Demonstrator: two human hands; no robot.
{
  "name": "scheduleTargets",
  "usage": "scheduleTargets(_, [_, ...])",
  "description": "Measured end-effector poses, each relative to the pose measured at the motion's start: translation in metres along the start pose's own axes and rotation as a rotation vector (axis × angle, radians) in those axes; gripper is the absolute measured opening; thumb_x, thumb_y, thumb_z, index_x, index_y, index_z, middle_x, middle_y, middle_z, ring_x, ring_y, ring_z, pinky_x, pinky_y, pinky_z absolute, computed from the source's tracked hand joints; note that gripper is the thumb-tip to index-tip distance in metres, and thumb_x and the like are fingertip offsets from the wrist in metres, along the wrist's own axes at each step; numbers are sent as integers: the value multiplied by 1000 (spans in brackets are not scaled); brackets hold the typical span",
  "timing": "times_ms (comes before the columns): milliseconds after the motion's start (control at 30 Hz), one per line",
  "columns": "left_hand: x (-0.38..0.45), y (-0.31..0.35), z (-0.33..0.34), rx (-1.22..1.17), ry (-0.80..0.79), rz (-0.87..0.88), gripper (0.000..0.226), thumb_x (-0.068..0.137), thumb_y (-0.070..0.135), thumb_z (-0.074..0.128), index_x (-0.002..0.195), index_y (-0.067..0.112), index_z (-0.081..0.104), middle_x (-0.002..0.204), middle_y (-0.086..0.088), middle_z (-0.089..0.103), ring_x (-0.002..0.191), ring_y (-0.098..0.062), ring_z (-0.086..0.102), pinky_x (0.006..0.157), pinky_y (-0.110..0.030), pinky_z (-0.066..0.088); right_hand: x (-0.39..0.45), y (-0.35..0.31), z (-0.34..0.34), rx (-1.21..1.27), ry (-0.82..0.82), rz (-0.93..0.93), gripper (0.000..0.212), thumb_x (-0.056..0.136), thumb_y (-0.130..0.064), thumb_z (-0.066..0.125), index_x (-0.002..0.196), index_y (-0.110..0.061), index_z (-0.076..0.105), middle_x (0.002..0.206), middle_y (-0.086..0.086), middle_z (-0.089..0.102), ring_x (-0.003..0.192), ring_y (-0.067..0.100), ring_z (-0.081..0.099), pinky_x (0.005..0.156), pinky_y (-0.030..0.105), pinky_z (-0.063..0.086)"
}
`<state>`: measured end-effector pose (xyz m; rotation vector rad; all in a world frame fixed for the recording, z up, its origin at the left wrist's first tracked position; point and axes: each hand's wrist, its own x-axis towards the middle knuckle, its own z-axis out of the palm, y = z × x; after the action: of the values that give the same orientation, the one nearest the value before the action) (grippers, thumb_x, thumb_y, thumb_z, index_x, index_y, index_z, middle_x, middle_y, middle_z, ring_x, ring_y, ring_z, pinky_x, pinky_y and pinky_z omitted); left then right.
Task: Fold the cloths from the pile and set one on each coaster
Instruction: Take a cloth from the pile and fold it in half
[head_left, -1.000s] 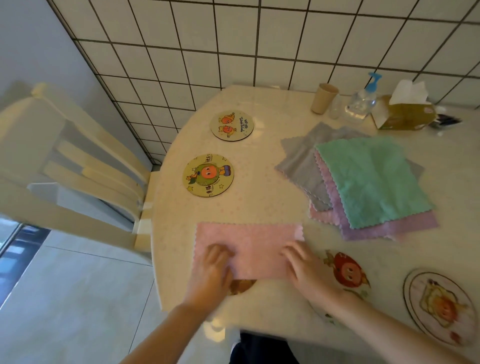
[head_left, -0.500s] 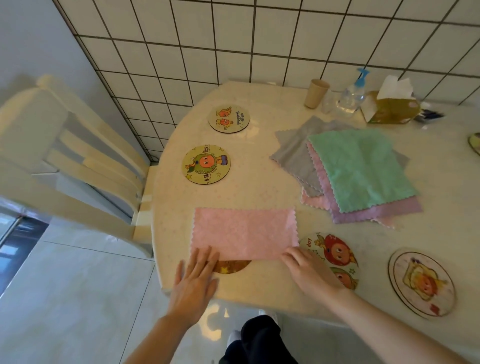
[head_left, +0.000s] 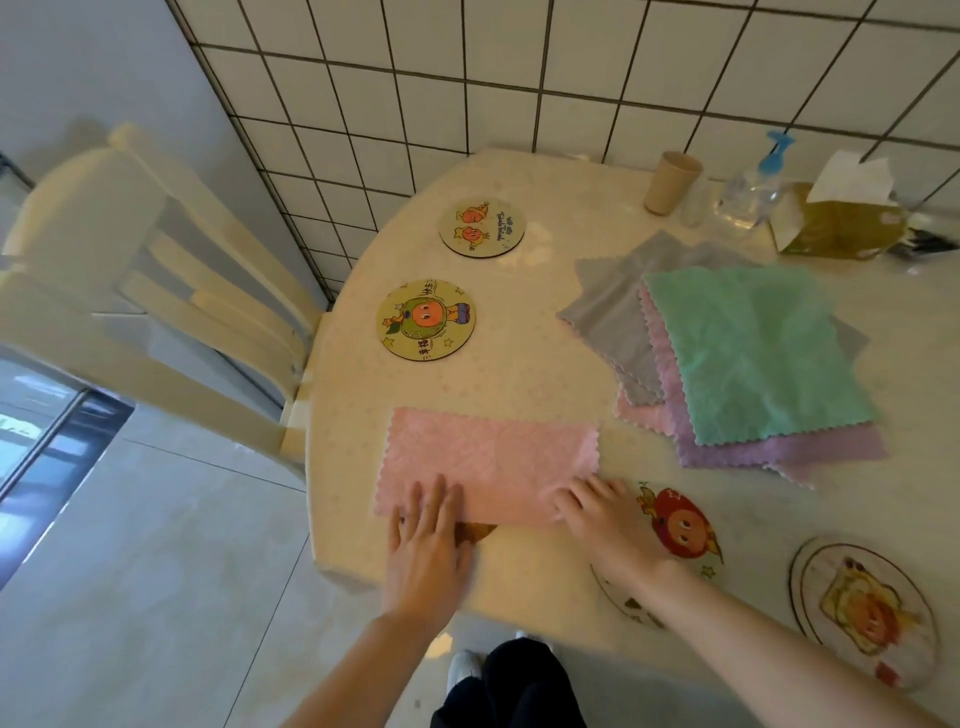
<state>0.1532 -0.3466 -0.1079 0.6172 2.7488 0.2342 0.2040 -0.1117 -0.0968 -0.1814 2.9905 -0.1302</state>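
The pink cloth (head_left: 491, 462) lay folded in half at the near edge of the table (head_left: 545, 374), its long axis running left to right. The left hand (head_left: 428, 540) pressed its near-left corner with straight fingers (slightly spread). The right hand (head_left: 605, 525) rested, fingers curled, on the near-right corner, covering part of a coaster (head_left: 680, 525).

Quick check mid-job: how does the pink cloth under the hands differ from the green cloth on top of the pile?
The pink cloth lies folded into a rectangle by the table's near edge; the green cloth lies spread open, a full square. The pink cloth lies apart from the pile, partly covering a coaster, while the green one tops it. The left hand and right hand rest on the pink one; nothing touches the green. Both have scalloped edges.
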Motion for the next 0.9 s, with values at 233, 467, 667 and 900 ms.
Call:
scheduleTargets(233, [12,63,20,-61,-23,176,62,93,47,42,149,29,25,156,2,26,143,-27,20,112,-47,28,-17,-1,-44,209,138,-241,12,85,-12,43,90,-21,49,82,-4,55,76,17,49,64,29,44])
scheduleTargets(467, [0,53,28,52,45,431,50,87,34,56,136,25,51,140,2,53,129,-30,48,97,-51,47,-14,22,-53,340,-6,-375,29,82,-6,43,102,-13,63,98,0,64,91,10,55,77,29,53])
scheduleTargets(667, [-28,10,24,100,28,642,60,85,32,64,141,27,42,148,3,43,137,-24,39,109,-43,35,11,37,-28,-19,-231,-713,86,69,14,53,146,-16,29,153,4,29,141,21,25,113,35,17])
scheduleTargets(900, [-47,-1,21,-305,-76,405,43,100,38,36,143,38,37,147,10,42,138,-9,35,116,-33,26,33,44,-5,-104,-223,-898,68,75,-5,61,139,-20,41,146,0,42,132,18,42,107,35,37])
